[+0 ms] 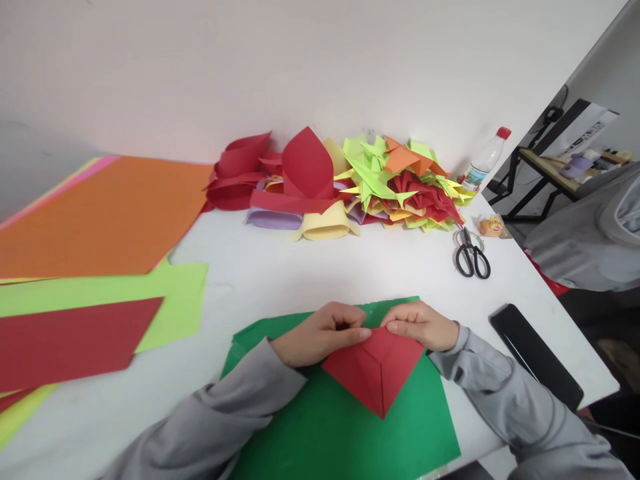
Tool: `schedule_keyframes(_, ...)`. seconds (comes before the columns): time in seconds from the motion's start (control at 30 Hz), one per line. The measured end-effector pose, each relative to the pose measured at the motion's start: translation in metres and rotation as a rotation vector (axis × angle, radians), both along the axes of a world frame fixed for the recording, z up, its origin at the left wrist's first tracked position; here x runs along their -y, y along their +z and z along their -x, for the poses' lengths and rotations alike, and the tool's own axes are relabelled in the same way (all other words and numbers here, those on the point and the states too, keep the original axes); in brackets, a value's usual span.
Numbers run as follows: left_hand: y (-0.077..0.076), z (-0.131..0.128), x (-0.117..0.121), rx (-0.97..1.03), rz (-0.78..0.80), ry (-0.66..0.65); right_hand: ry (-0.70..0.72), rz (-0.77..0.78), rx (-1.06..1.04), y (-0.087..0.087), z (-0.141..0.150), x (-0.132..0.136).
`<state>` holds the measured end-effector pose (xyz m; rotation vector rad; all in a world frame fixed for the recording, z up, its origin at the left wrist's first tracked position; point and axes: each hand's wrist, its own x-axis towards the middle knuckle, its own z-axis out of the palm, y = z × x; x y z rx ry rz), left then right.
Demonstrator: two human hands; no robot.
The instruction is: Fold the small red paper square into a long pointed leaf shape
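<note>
A folded piece of red paper (383, 370) lies over a green mat (320, 433), its lower corner pointing toward me and a crease running up its middle. My left hand (327, 333) pinches its upper left edge between thumb and fingers. On the upper right edge, my right hand (420, 323) grips the same paper, with the thumb on top. The two hands are close together, and the curled fingers hide part of the far edge.
Orange sheets (115, 217), a lime green sheet (175, 307) and dark red sheets (75, 343) lie at left. Rolled red paper shapes (307, 167) and folded star-like pieces (375, 173) are piled at the wall. Scissors (471, 257), a bottle (484, 163) and a black phone (537, 353) are right.
</note>
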<state>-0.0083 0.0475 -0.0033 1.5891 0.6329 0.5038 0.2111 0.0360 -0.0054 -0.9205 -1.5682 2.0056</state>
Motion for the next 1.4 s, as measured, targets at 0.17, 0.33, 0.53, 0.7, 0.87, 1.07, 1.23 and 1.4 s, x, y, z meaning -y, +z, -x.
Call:
schedule_keyframes(0.17,0.000,0.001,0.000,0.026,0.039,0.049,-0.081,0.048,-0.043,-0.003,0.000,-0.001)
schedule_keyframes(0.33,0.001,0.002,0.001,0.061,0.075,0.138,-0.110,0.056,-0.122,-0.004,-0.003,-0.004)
schedule_keyframes(0.53,-0.001,0.002,0.002,0.080,0.225,0.198,-0.203,0.090,-0.214,-0.003,-0.003,-0.006)
schedule_keyframes(0.7,-0.003,0.003,0.003,0.198,0.316,0.282,-0.384,0.115,-0.264,-0.005,-0.004,-0.009)
schedule_keyframes(0.87,-0.007,0.001,0.003,0.262,0.330,0.363,-0.285,0.098,-0.247,-0.007,-0.006,-0.008)
schedule_keyframes(1.07,-0.009,0.004,0.000,0.177,0.232,0.367,-0.368,0.009,-0.128,-0.005,-0.001,-0.006)
schedule_keyframes(1.23,-0.011,0.004,0.000,0.047,-0.012,0.303,-0.488,-0.038,-0.042,-0.007,0.002,-0.005)
schedule_keyframes(1.4,-0.018,-0.002,0.009,0.052,-0.175,0.350,-0.437,0.080,-0.039,-0.006,0.000,-0.004)
